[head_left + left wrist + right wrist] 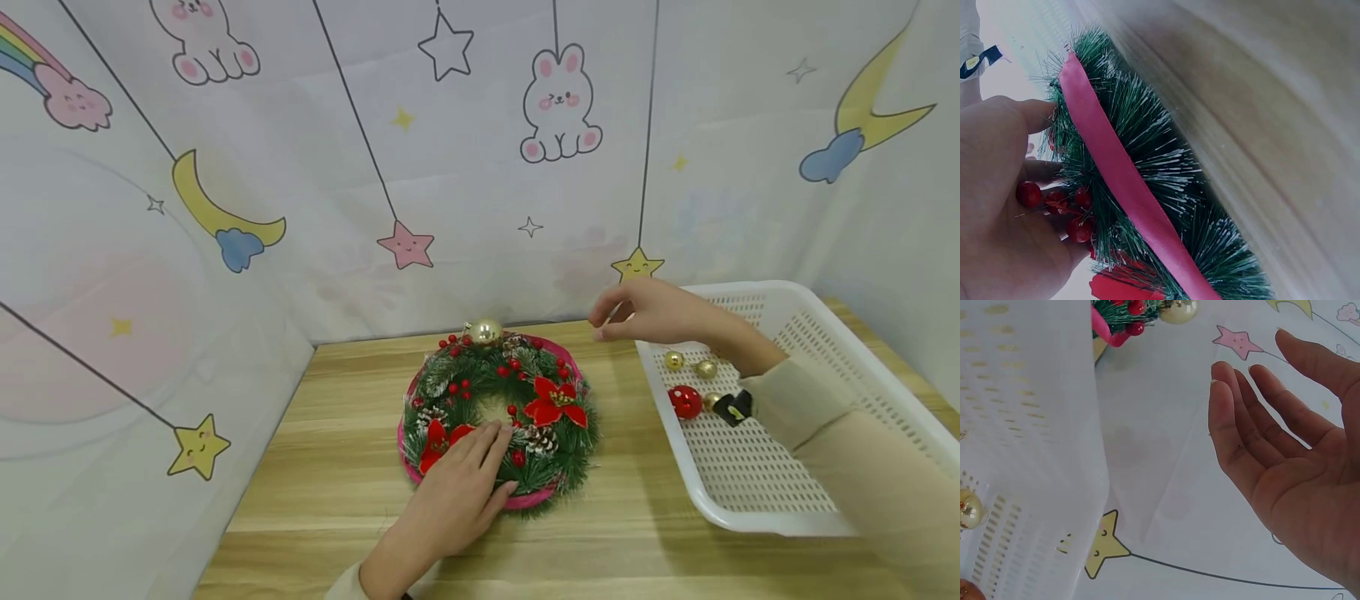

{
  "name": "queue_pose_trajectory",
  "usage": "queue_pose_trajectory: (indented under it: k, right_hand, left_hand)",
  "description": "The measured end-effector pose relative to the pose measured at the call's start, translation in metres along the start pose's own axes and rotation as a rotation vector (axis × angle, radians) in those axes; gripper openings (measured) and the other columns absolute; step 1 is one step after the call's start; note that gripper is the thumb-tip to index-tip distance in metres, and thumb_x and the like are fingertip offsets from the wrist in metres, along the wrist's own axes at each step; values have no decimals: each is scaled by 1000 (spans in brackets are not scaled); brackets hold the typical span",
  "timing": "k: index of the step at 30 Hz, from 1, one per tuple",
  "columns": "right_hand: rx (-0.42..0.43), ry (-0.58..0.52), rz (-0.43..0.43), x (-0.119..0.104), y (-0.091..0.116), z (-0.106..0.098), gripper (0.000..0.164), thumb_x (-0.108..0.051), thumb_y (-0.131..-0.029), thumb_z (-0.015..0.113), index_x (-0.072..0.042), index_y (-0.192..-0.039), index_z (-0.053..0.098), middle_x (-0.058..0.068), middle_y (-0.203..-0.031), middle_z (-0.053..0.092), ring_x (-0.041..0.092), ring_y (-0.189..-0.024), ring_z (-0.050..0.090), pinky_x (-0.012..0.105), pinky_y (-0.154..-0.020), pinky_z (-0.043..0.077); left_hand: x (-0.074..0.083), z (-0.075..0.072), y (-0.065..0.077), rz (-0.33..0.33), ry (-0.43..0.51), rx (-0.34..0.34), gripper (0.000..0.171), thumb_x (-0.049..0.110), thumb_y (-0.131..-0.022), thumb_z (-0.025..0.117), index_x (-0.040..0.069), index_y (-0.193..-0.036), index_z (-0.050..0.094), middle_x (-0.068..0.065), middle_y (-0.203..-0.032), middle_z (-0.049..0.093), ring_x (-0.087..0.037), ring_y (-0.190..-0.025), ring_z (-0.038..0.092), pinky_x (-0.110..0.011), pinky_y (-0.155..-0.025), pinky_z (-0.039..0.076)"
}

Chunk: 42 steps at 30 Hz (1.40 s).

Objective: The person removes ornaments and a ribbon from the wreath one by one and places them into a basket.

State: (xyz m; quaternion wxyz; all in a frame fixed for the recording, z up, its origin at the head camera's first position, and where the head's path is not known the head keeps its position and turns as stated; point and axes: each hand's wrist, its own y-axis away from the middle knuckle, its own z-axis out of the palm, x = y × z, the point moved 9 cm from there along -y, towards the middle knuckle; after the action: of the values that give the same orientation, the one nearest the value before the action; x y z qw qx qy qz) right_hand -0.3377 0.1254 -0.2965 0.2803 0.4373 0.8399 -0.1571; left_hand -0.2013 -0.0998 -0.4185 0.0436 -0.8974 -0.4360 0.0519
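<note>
A green Christmas wreath (480, 379) lies on the table, with a pink ribbon (1119, 175) round its edge, red berries, pine cones and red poinsettia flowers (556, 402). At its far edge sits a shiny gold ball ornament (486, 332). My left hand (459, 487) rests on the wreath's near side, fingers extended over the greenery; red berries (1079, 229) show beside its palm in the left wrist view. Raised above the far left corner of the white basket (678, 467), my right hand (1291, 437) has loosely bent, spread fingers and holds nothing.
Inside the basket on the right are small gold balls (705, 369) and a red ball with white dots (685, 402). A black band (733, 407) circles the right wrist. Behind the wooden table (330, 467) hangs a white cloth (465, 183) printed with bunnies, stars and moons.
</note>
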Motion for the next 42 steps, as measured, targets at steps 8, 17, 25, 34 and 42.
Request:
queue_pose_trajectory:
  k: [8, 17, 25, 34, 42]
  right_hand:
    - [-21, -37, -29, -12, -24, 7, 25, -23, -99, 75, -7, -117, 76, 9, -118, 77, 25, -108, 78, 41, -91, 65]
    - [-33, -29, -54, -26, -55, 20, 26, -23, -98, 75, -6, -118, 76, 12, -118, 77, 25, -105, 77, 39, -87, 65]
    - [-50, 19, -76, -33, -82, 39, 23, -20, -98, 75, -4, -113, 77, 13, -114, 78, 24, -100, 76, 39, -83, 64]
    - [-62, 44, -41, -30, -102, 57, 30, -25, -98, 74, -2, -117, 76, 13, -116, 77, 28, -107, 73, 46, -95, 61]
    - [-18, -9, -18, -30, -116, 72, 31, -22, -99, 73, 2, -120, 73, 17, -119, 76, 32, -109, 72, 49, -98, 60]
  left_hand:
    - [-1, 0, -1, 0, 16, -17, 69, 48, -111, 48, 6, -165, 35, -18, -166, 44, -30, -154, 46, -43, -124, 45]
    - [-3, 1, 1, -6, 22, -24, 70, 48, -111, 48, 6, -165, 34, -18, -167, 43, -31, -154, 46, -44, -124, 45]
    - [-2, 1, 0, -3, 11, -10, 70, 49, -111, 49, 7, -165, 34, -17, -167, 43, -31, -153, 46, -43, -123, 46]
    - [1, -1, 0, -4, -1, -4, 70, 48, -110, 49, 7, -165, 35, -17, -166, 44, -31, -153, 47, -43, -123, 46]
    - [0, 0, 0, -7, -7, -3, 70, 49, -110, 50, 7, -164, 36, -17, -166, 44, -31, -152, 47, -43, -123, 46]
